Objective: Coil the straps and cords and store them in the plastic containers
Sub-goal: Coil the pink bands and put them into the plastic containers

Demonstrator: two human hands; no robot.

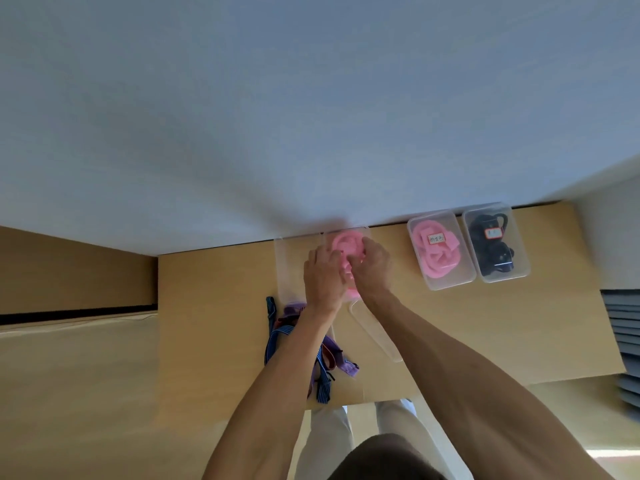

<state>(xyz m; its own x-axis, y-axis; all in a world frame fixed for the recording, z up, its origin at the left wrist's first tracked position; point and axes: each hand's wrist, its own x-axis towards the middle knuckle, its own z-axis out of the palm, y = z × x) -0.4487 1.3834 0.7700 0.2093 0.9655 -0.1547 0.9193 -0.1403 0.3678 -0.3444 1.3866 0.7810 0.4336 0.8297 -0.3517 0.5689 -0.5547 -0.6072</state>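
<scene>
A pink coiled cord (344, 242) lies in a clear plastic container (363, 232) at the table's far edge by the wall. My left hand (323, 277) and my right hand (372, 263) are both over the container, fingers curled down onto the pink coil and pressing it in. A tangle of blue striped and purple straps (277, 336) lies on the table under my left forearm. A clear lid (375, 332) lies between my forearms.
To the right stand two closed clear containers, one with a pink cord (440, 251), one with black cords (495, 244), both labelled. Another clear container (287, 258) stands left of my hands. The wooden table (207, 306) ends at the wall.
</scene>
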